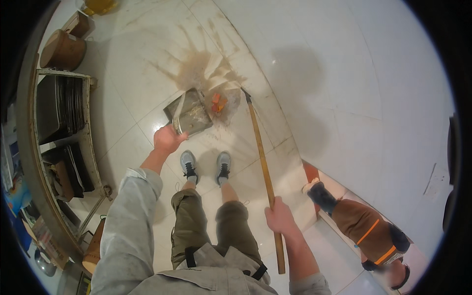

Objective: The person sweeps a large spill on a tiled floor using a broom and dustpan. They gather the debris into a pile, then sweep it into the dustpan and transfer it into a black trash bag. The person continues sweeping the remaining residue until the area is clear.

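My left hand grips the handle of a worn, flat metal dustpan, which rests on or just above the tiled floor. My right hand is closed round a long wooden pole. The pole's dark end meets the floor to the right of the dustpan; what kind of tool head it has is unclear. Between them lie crumpled orange-red scraps on a dirty, wet-looking patch. A brown smear spreads over the tiles beyond the dustpan.
At left, a metal rack holds stacked dark trays. A brown round tub and a small box stand beyond it. A person in a brown top is at the lower right. My shoes are below the dustpan.
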`<state>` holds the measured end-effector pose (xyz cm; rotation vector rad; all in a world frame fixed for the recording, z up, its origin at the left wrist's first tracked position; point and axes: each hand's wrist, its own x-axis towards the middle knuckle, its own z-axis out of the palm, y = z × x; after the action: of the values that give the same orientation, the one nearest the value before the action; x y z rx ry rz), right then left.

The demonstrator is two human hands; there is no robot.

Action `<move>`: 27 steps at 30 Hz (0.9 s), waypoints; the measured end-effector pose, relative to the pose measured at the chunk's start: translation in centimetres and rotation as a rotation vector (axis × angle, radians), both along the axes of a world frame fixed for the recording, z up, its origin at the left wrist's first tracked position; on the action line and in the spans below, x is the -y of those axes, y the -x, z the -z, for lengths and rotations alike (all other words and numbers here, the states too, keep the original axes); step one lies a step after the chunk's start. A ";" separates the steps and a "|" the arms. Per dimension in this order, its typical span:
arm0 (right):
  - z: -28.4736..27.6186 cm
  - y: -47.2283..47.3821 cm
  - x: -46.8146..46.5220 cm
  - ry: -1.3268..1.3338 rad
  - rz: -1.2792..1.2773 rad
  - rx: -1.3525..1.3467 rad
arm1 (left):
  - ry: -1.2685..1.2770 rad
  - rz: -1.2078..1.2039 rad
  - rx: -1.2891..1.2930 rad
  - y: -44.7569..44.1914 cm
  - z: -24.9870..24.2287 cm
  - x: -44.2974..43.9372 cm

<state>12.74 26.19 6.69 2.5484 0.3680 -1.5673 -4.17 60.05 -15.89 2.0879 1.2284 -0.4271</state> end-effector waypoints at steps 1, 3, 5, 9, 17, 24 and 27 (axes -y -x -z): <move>0.7 -0.3 -0.3 0.023 -0.014 0.024 | -0.010 -0.005 -0.008 0.0 0.0 0.0; 2.0 -0.4 -0.8 0.015 -0.018 -0.039 | -0.002 0.010 -0.022 0.0 0.0 0.1; 2.7 0.3 -1.2 0.028 0.024 -0.085 | 0.013 0.011 -0.038 0.3 -0.1 0.4; 2.8 2.9 -2.3 -0.003 0.101 -0.175 | 0.013 0.003 -0.056 0.4 -0.3 0.6; -1.7 6.0 -4.0 -0.137 0.401 -0.506 | 0.011 -0.021 -0.012 -0.7 -0.4 0.5; -4.8 4.4 1.2 -0.155 0.277 -0.343 | 0.028 -0.028 -0.049 -0.1 -0.7 0.7; -4.1 4.8 1.2 -0.117 0.083 -0.188 | 0.031 -0.008 -0.052 0.1 -0.7 0.8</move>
<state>7.93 24.95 10.78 2.5374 0.3892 -1.8762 -4.27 59.22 -15.19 2.0563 1.2522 -0.4969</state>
